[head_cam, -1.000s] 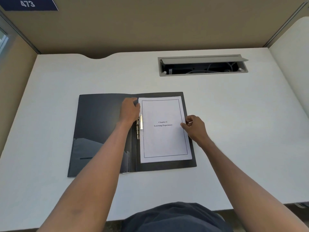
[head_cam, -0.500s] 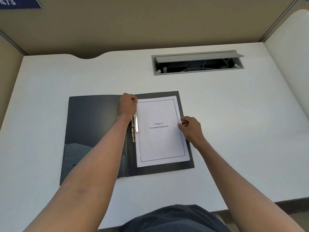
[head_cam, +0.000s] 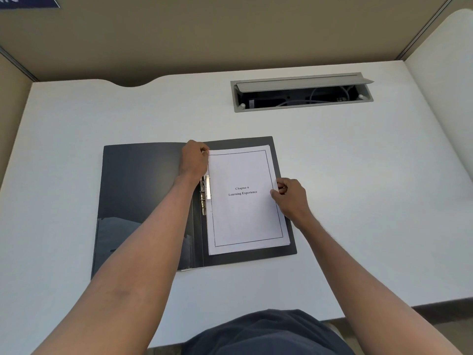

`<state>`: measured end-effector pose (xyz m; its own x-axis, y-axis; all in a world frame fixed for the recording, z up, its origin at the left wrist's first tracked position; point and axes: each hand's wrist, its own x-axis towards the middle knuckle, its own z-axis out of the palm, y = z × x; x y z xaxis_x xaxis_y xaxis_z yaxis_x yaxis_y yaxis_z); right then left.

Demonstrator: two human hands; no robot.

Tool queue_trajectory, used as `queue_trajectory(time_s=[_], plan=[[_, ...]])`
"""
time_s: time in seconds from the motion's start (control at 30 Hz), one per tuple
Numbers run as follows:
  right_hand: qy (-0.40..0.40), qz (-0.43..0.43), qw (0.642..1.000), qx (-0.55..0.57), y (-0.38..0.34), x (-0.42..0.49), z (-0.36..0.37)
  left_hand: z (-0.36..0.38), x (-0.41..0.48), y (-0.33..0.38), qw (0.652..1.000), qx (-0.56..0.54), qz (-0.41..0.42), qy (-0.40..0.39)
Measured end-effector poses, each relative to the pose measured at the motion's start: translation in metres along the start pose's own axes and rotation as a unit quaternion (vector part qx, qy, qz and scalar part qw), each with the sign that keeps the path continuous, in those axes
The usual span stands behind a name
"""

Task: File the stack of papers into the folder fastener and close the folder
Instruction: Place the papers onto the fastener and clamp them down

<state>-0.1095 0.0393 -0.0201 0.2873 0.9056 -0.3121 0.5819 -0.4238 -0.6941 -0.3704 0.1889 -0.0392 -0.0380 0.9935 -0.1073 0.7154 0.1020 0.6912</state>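
At frame centre the stack of papers (head_cam: 244,198) lies on the open folder (head_cam: 143,196), long axis toward the top, left hand (head_cam: 194,158) pinching its fastener-side corner, right hand (head_cam: 290,194) pinching the opposite edge.

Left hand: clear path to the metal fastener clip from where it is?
Probably yes. The left hand sits at the paper stack's top-left corner, just above the fastener clip, which lies uncovered along the stack's left edge. Only its own wrist is nearby.
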Motion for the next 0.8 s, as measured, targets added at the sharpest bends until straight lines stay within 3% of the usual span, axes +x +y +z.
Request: queue_trajectory(time_s=[0.6,0.8], plan=[[0.007,-0.007,1.000,-0.002,-0.003,-0.029,0.004,-0.006,-0.008,0.001,1.000,-0.013,0.001,-0.008],[-0.029,-0.036,0.998,-0.050,0.001,-0.040,0.003,-0.015,-0.016,0.004,0.999,-0.032,-0.010,-0.006]])
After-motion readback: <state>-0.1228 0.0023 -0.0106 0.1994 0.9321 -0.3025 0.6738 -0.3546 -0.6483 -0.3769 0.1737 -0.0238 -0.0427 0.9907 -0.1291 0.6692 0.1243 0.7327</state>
